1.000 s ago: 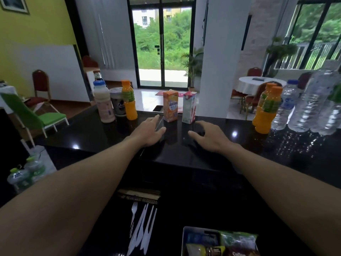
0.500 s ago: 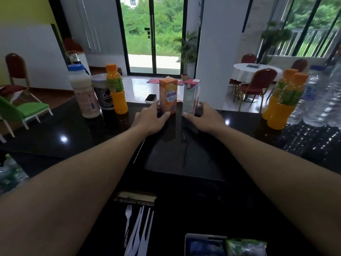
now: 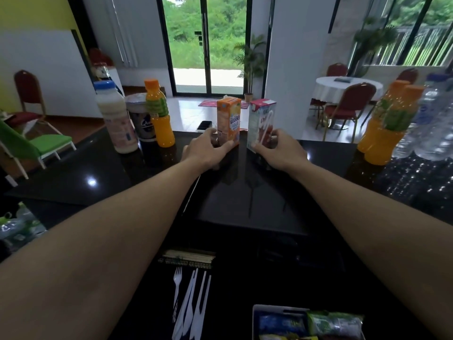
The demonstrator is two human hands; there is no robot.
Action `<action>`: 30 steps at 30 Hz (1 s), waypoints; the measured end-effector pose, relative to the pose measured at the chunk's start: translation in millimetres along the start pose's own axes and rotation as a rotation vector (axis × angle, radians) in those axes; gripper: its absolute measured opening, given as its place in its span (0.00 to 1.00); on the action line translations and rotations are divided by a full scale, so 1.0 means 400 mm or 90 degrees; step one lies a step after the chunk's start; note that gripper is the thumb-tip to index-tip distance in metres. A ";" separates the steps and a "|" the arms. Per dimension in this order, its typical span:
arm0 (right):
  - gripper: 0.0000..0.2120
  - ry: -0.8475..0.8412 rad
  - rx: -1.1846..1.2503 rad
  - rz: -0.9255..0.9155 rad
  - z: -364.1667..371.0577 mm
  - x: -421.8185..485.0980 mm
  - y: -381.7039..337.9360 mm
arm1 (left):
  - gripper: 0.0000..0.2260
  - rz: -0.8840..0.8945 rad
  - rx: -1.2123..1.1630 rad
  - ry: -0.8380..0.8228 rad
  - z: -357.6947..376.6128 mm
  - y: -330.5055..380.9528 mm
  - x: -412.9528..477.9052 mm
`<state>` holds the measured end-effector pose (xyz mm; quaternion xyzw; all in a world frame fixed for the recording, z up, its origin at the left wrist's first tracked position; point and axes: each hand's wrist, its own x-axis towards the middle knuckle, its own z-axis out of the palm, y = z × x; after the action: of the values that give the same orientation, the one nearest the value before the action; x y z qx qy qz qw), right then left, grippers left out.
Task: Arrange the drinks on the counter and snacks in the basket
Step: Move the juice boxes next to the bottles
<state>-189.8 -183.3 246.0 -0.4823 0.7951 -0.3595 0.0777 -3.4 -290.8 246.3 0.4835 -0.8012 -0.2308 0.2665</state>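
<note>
Two drink cartons stand upright at the far edge of the black counter (image 3: 245, 204). My left hand (image 3: 206, 149) grips the base of the orange carton (image 3: 229, 119). My right hand (image 3: 279, 147) grips the base of the white and red carton (image 3: 261, 121). To the left stand a milky bottle (image 3: 115, 119), a dark cup (image 3: 142, 121) and an orange juice bottle (image 3: 158, 114). On the right are two orange juice bottles (image 3: 387, 123) and several water bottles (image 3: 431, 119). A white basket (image 3: 277, 311) with snack packets sits at the bottom edge.
White plastic forks and knives (image 3: 188, 303) lie on the lower shelf beside a pack of chopsticks (image 3: 187, 258). A dark phone (image 3: 204, 125) lies behind the cartons. Water bottles (image 3: 17, 224) sit low on the left. Chairs and a round table stand beyond the counter.
Both hands reached forward across the counter and closed around the bases of the two cartons. The view tilted slightly down and closer.
</note>
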 end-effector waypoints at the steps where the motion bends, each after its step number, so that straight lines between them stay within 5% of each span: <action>1: 0.29 -0.001 0.000 -0.001 0.000 0.000 -0.001 | 0.33 -0.011 0.001 -0.012 -0.002 0.005 0.003; 7: 0.32 -0.012 0.013 -0.005 0.000 -0.001 0.000 | 0.32 -0.034 0.112 0.035 0.020 0.025 0.017; 30: 0.26 -0.001 0.117 -0.003 -0.002 -0.001 0.014 | 0.25 0.018 -0.063 0.058 0.022 0.005 0.016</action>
<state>-194.1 -181.2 242.8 -0.4752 0.7576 -0.4307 0.1215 -12.9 -294.6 242.3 0.4682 -0.7826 -0.2442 0.3296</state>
